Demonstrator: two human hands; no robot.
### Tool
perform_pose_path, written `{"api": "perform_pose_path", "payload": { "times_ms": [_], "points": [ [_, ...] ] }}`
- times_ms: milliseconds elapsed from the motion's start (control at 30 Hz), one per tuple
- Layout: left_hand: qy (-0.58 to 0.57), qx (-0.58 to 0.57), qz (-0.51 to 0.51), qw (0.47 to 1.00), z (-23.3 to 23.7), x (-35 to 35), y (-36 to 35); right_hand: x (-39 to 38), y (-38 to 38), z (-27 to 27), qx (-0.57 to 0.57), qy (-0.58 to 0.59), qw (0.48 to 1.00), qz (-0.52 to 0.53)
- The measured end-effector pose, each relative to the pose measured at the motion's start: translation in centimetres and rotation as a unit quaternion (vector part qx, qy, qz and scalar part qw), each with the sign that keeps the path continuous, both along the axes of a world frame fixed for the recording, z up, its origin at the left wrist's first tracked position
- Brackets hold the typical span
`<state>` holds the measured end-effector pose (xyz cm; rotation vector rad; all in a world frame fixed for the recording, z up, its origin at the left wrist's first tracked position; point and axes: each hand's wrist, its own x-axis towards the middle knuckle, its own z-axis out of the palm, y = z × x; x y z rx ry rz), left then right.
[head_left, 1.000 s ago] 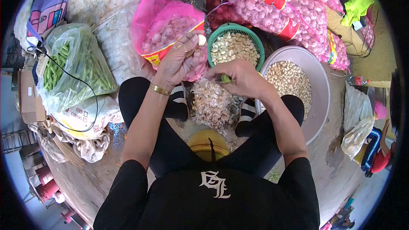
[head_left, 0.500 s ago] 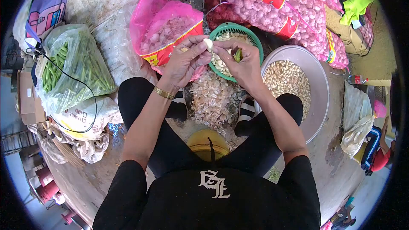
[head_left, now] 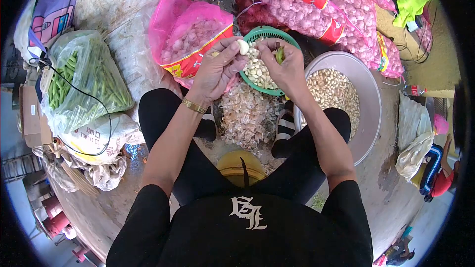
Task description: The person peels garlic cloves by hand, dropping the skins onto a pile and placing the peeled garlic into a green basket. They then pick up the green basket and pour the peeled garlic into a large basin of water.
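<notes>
My left hand (head_left: 215,71) pinches a pale peeled garlic clove (head_left: 243,47) between thumb and forefinger. Another pale bit, perhaps a second clove, shows among its curled fingers. My right hand (head_left: 287,66) is closed just to the right, its fingertips a little apart from the clove. From its grip sticks out a small green and brown object (head_left: 280,55), whose kind I cannot make out. Beneath both hands sits a green plastic basket (head_left: 250,36) holding peeled garlic cloves (head_left: 257,71). Papery garlic skins (head_left: 246,116) lie heaped on the floor between my feet.
A wide pale basin (head_left: 368,99) of unpeeled cloves stands at the right. Pink mesh sacks of garlic (head_left: 297,7) lie behind, and an opened pink sack (head_left: 170,12) stands left of the basket. Farther left is a plastic bag of green beans (head_left: 89,76). Another person (head_left: 445,173) is at far right.
My right hand has drawn away to the right from the clove, opening a gap between the two hands. The clove stays in my left fingers.
</notes>
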<state>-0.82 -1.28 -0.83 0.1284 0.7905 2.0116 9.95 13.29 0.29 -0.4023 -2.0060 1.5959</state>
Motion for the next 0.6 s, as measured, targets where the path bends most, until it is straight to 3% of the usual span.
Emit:
{"api": "perform_pose_path", "payload": {
  "times_ms": [67,100,167,267,333,400,467,533,600],
  "points": [
    [0.082,-0.058,0.015,0.995,-0.8,-0.5,1.0,0.5,0.4,0.1,0.012,-0.041,0.999,0.004],
    [0.082,-0.058,0.015,0.995,-0.7,-0.5,1.7,0.7,0.3,0.3,-0.020,0.001,0.999,-0.034],
    [0.209,-0.144,-0.044,0.966,-0.7,0.0,3.2,0.9,0.8,1.0,-0.095,0.022,0.992,-0.079],
    [0.161,-0.131,-0.082,0.975,-1.1,0.5,4.0,0.7,1.4,0.7,0.009,0.052,0.994,-0.098],
    [0.116,-0.089,-0.070,0.987,-1.1,0.5,4.0,1.2,1.7,0.5,0.016,0.018,0.996,-0.085],
    [0.027,-0.008,-0.050,0.998,-1.0,0.4,3.7,1.3,1.6,0.4,-0.002,-0.021,1.000,0.019],
    [0.027,0.003,-0.067,0.997,-1.4,0.1,3.2,0.9,1.3,0.1,0.051,0.011,0.998,0.044],
    [0.024,0.014,-0.085,0.996,-2.1,-0.1,2.7,0.6,0.8,-0.4,0.128,-0.034,0.990,0.052],
    [0.010,0.103,-0.124,0.987,-2.4,-0.2,2.5,0.1,0.7,-1.1,0.160,0.016,0.986,0.050]
  ]
}}
